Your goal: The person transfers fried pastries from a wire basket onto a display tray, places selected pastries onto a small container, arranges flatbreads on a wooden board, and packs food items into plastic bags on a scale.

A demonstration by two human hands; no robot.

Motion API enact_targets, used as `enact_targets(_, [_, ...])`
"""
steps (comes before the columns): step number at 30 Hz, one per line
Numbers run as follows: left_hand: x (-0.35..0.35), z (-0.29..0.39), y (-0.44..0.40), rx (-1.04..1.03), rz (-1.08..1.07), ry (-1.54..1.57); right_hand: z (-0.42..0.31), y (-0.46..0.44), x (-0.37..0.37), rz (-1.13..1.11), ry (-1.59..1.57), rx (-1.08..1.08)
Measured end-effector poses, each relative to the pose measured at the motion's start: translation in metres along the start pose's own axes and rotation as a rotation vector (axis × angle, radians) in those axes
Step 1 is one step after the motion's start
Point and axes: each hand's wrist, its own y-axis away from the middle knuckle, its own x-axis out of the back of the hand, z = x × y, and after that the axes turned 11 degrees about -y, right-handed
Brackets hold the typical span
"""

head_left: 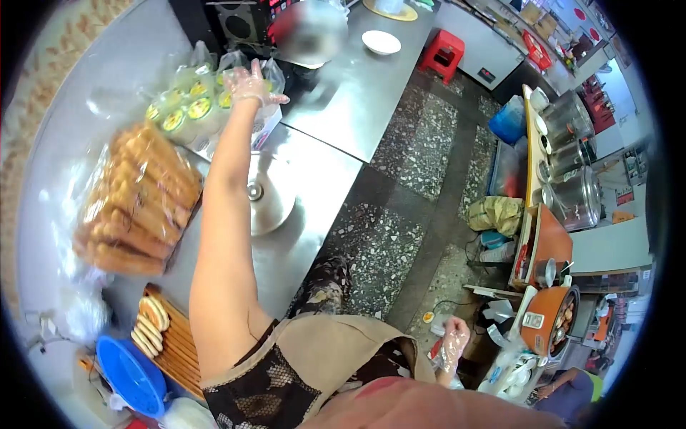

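My left hand, in a clear plastic glove, reaches out with its fingers spread. It is over the edge of a group of sealed cups with yellow-green lids, wrapped in clear plastic bags; I cannot tell if it touches them. Below that hand is a white box, partly hidden. A round metal lid with a knob lies on the steel counter beside my forearm. My right hand, also gloved, hangs low at my side with its fingers curled; what they hold, if anything, is hidden.
Left of my arm lie a large bag of fried dough sticks, a wooden tray with flat round breads, and a blue basin. A white plate rests farther along the counter. A red stool stands on the floor; pots line the right.
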Motion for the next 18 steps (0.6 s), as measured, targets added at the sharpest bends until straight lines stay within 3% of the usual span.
enact_targets(2, [-0.012, 0.008, -0.038, -0.089, -0.099, -0.085, -0.038, -0.013, -0.031, -0.047, 0.134, -0.077])
enact_targets(4, [-0.012, 0.010, -0.057, -0.172, -0.227, -0.278, -0.066, -0.026, -0.056, -0.098, 0.143, 0.003])
enact_targets(6, [-0.015, 0.007, -0.067, -0.371, -0.303, -0.284, -0.074, -0.032, -0.066, -0.093, 0.293, 0.142])
enact_targets(7, [-0.015, 0.012, -0.072, -0.478, -0.309, -0.273, -0.086, -0.028, -0.074, -0.076, 0.267, -0.018])
enact_targets(8, [-0.014, 0.022, -0.071, -0.597, -0.308, -0.250, -0.078, -0.026, -0.075, -0.075, 0.309, 0.020])
enact_targets(9, [-0.012, 0.035, -0.069, -0.698, -0.293, -0.252, -0.093, -0.021, -0.076, -0.107, 0.282, -0.029])
enact_targets(11, [-0.003, 0.061, -0.053, -0.864, -0.235, -0.254, -0.082, -0.004, -0.072, -0.025, 0.219, 0.143])
enact_targets(14, [0.018, 0.100, -0.018, -1.058, -0.093, -0.248, -0.056, 0.041, -0.040, 0.088, 0.262, 0.194])
enact_targets(17, [0.063, 0.158, 0.060, -1.253, 0.097, -0.201, -0.026, 0.109, 0.005, 0.312, 0.211, 0.175])
enact_targets(18, [0.083, 0.172, 0.099, -1.317, 0.156, -0.179, -0.015, 0.135, 0.025, 0.396, 0.232, 0.256])
